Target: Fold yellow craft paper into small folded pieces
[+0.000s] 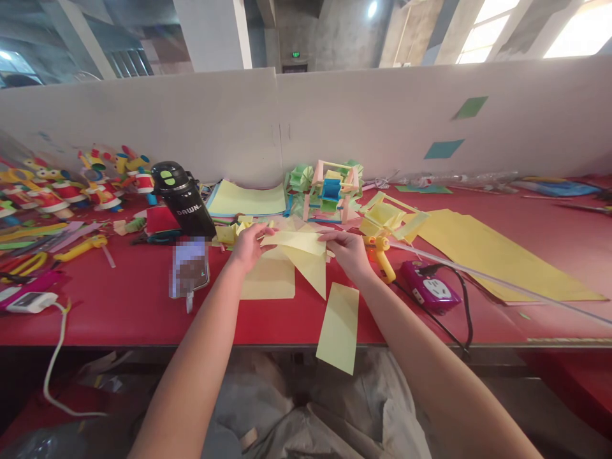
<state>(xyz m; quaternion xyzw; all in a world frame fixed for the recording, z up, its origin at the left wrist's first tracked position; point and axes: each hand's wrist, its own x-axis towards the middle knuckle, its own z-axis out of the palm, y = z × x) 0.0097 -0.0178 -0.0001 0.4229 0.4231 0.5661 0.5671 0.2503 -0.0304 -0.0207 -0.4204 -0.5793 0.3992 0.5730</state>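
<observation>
Between my two hands a strip of pale yellow paper (294, 240) is held level above the red table. My left hand (252, 245) pinches its left end, and my right hand (348, 252) pinches the right end. Under the strip lie a pale yellow sheet (268, 284) and a triangular piece of yellow paper (310, 271). Nearer to me, a yellow paper rectangle (338, 325) sticks out over the table's front edge. Just right of my right hand is a yellow glue gun (381, 256).
A black flask (186, 204) and a phone (190, 268) stand left of my hands. Behind them are a paper-and-stick model (332, 191) and stacked coloured paper (248, 199). At right, a purple power socket (430, 287) with a black cable sits by large yellow sheets (497, 255). Several colourful figures (102, 191) fill the far left.
</observation>
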